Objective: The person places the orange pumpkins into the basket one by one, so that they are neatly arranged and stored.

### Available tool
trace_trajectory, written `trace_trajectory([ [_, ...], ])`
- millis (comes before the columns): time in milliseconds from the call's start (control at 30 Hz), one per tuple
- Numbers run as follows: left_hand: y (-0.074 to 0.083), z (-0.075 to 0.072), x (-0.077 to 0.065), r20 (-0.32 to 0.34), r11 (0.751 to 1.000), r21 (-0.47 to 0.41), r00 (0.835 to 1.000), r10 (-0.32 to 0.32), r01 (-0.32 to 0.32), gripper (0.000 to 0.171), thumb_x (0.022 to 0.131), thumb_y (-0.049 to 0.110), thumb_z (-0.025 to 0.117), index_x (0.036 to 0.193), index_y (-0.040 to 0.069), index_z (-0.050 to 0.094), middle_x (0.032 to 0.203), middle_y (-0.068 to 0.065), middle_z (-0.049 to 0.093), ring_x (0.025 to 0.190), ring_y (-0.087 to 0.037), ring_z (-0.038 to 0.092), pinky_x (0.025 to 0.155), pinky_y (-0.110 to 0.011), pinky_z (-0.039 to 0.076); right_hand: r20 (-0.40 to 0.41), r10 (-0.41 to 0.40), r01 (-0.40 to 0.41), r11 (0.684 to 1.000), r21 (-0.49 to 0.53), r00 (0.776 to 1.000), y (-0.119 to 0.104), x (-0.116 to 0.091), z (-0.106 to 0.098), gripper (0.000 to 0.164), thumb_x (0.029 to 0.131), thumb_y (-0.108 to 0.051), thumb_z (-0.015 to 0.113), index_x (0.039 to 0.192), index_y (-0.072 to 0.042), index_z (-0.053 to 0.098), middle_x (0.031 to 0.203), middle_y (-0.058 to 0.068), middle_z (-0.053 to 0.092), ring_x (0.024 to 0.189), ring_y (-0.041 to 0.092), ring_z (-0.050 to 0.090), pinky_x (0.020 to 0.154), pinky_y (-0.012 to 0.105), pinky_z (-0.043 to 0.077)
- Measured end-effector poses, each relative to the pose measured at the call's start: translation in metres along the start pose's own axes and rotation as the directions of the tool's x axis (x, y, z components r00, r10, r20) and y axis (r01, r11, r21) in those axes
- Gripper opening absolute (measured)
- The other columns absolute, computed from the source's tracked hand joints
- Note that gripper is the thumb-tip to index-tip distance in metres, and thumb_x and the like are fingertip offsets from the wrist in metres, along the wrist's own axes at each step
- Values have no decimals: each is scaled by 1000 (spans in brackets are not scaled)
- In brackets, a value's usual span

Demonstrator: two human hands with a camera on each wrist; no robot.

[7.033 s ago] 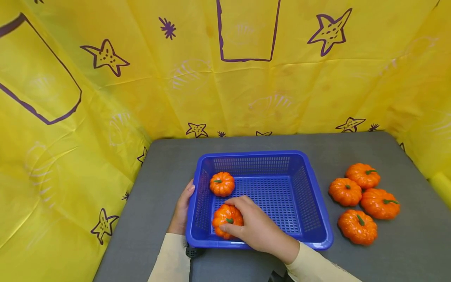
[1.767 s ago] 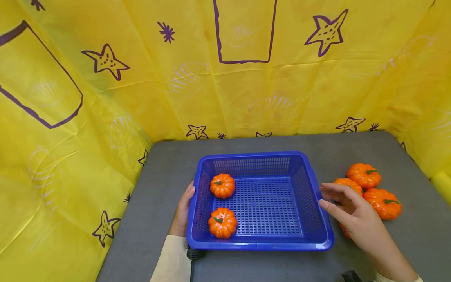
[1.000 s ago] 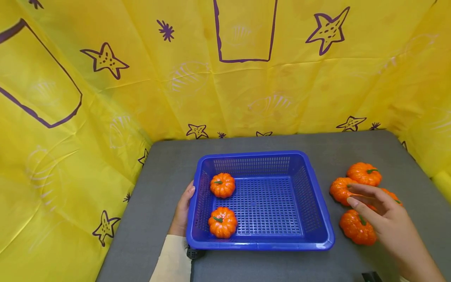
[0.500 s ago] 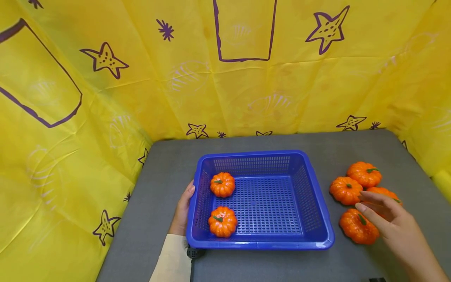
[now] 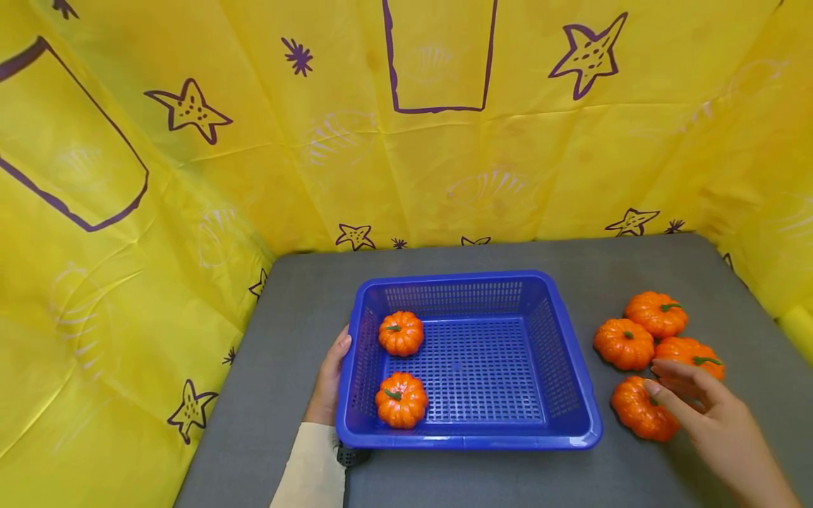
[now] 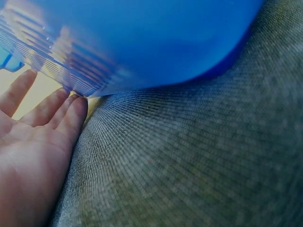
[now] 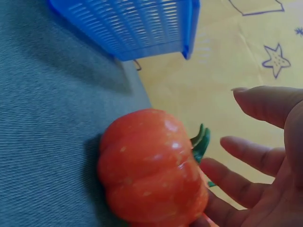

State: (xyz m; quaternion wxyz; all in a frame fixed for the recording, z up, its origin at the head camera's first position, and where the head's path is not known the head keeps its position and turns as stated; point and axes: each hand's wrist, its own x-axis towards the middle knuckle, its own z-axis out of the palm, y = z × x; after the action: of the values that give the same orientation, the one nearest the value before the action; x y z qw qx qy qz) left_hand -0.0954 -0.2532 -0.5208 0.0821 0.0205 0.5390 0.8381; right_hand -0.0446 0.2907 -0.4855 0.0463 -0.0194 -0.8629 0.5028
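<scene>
My left hand rests against the outer left side of a blue plastic basket. In the left wrist view its extended fingers touch the slotted wall. Two small orange pumpkins, one rear and one front, sit along the basket's left side. On the right, my right hand hovers over the nearest loose pumpkin, thumb and fingers spread. The right wrist view shows this pumpkin and its green stem beside the fingers, not gripped; whether a lower fingertip touches it I cannot tell.
Three more pumpkins cluster behind the right hand: one left, one at the back, one right. The grey tabletop is bounded by yellow cloth with purple starfish drawings.
My right hand has let go of the front pumpkin in the basket, moved right across the rim, and come down over the nearest loose pumpkin. The left hand stays at the basket.
</scene>
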Motion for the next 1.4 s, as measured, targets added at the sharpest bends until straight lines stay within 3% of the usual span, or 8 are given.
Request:
trace_trajectory([
  [200, -3, -2, 2, 1, 1000, 2, 1000, 12, -12, 63, 113, 40, 39, 172, 20, 30, 161, -13, 50, 136, -30, 57, 111, -48, 49, -4, -15, 14, 997, -77, 1000, 6, -3, 9, 43, 103, -15, 78, 139, 2, 63, 119, -38, 59, 104, -20, 52, 77, 6, 42],
  [367, -4, -3, 3, 14, 1000, -8, 1000, 27, -27, 63, 113, 39, 38, 172, 17, 29, 156, -9, 55, 133, -28, 58, 110, -47, 50, 8, -26, 27, 994, -110, 1000, 12, -5, 15, 49, 102, -18, 80, 142, 3, 61, 120, -38, 55, 108, -18, 44, 82, 5, 34],
  [500, -3, -3, 3, 33, 999, -18, 999, 32, -31, 64, 113, 38, 38, 172, 17, 28, 156, -8, 55, 133, -27, 58, 111, -47, 49, 17, -30, 32, 987, -157, 999, 16, -5, 17, 51, 101, -20, 80, 143, 2, 61, 132, -6, 64, 109, -12, 40, 82, 7, 28],
  [600, -3, -3, 4, 36, 999, -18, 999, 32, -32, 64, 113, 37, 38, 172, 16, 28, 157, -9, 54, 134, -27, 58, 111, -47, 49, 36, -10, 17, 982, -187, 999, 17, -5, 16, 53, 102, -23, 79, 145, 3, 60, 139, 26, 59, 108, -11, 38, 81, 7, 27],
  [800, -2, -2, 2, 12, 1000, -3, 1000, 15, -15, 63, 113, 39, 38, 172, 19, 30, 160, -11, 52, 135, -29, 57, 111, -48, 49, 67, 33, -18, 979, -203, 997, 16, -3, 14, 56, 104, -27, 77, 146, 3, 58, 140, 35, 56, 107, -11, 38, 79, 7, 27],
  [933, -3, -2, 2, 13, 1000, 4, 1000, 18, -18, 63, 113, 39, 38, 172, 19, 30, 160, -11, 51, 135, -30, 58, 110, -48, 50, 79, 60, -43, 978, -203, 995, 15, -2, 13, 56, 106, -30, 74, 149, 3, 56, 143, 35, 56, 117, 15, 52, 80, 7, 26],
  [1067, -4, -3, 2, 21, 1000, 13, 999, 24, -24, 63, 113, 39, 37, 172, 19, 29, 159, -10, 52, 134, -29, 58, 109, -47, 50, 80, 95, -77, 976, -203, 992, 15, -2, 13, 60, 109, -33, 69, 153, 4, 52, 148, 37, 53, 124, 48, 47, 80, 6, 25],
  [1400, -4, -4, 4, 44, 999, 15, 998, 38, -39, 62, 114, 38, 35, 172, 18, 28, 158, -9, 53, 134, -27, 58, 110, -46, 50, 95, 119, -97, 973, -209, 988, 14, -1, 12, 60, 109, -35, 69, 150, 6, 54, 146, 40, 53, 126, 55, 49, 80, 12, 29],
])
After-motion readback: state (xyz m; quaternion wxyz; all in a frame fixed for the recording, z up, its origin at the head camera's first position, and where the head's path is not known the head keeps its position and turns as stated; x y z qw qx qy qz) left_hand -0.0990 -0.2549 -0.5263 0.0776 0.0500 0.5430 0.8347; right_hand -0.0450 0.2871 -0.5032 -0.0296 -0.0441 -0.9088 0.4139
